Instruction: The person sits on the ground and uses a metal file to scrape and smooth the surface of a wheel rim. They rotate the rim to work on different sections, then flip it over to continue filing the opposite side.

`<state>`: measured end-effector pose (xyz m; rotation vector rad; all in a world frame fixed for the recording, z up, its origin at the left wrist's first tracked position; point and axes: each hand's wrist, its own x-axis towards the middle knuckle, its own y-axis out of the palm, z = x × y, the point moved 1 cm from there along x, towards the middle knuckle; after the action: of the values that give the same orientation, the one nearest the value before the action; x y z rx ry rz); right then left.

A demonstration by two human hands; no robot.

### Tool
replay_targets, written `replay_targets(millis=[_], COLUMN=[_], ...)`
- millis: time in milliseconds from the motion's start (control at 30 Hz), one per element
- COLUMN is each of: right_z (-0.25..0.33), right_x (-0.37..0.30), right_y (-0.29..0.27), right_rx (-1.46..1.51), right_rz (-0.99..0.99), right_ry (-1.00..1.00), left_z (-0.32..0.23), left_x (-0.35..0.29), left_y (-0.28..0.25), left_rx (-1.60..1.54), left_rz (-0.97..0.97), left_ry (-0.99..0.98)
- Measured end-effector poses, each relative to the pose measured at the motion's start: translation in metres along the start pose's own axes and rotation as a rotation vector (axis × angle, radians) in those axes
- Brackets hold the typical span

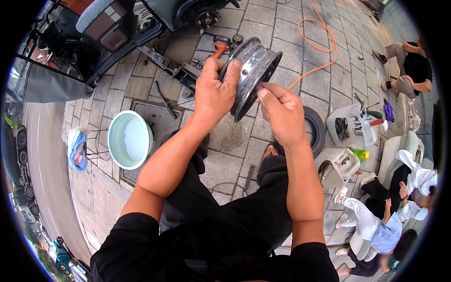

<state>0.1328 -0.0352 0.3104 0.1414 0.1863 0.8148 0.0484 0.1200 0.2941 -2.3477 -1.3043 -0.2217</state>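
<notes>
Raised in front of me is a small metal wheel rim [248, 77], tilted, with a scuffed grey surface and a small round hole in its barrel. My left hand [213, 91] is closed on its left side, the thumb pressed on the barrel and the fingers mostly hidden behind. At the rim's right edge, my right hand [285, 115] has its thumb and fingers pinched together. Its fingertips reach the open face of the rim; whatever they hold there is hidden. Below the right wrist, a black tyre [318, 130] lies on the paving.
A vehicle with an exposed hub [206, 18] stands ahead, beside an orange power tool [221, 46] and a jack [173, 70]. A pale green basin [149, 141] of water is left. An orange hose [334, 49] and a tool bin [347, 134] lie right, near seated people.
</notes>
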Motion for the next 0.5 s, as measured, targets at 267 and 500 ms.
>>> replay_targets(millis=[267, 500], right_z=[-0.004, -0.008], right_x=[0.002, -0.001], right_y=[0.004, -0.002], right_rx=[0.309, 0.217], right_rz=[0.020, 0.091], right_ry=[0.075, -0.014], left_z=[-0.002, 0.003], left_x=[-0.002, -0.001], left_y=[-0.001, 0.002], left_rx=[-0.006, 0.009], left_rz=[0.066, 0.046], left_ry=[0.037, 0.092])
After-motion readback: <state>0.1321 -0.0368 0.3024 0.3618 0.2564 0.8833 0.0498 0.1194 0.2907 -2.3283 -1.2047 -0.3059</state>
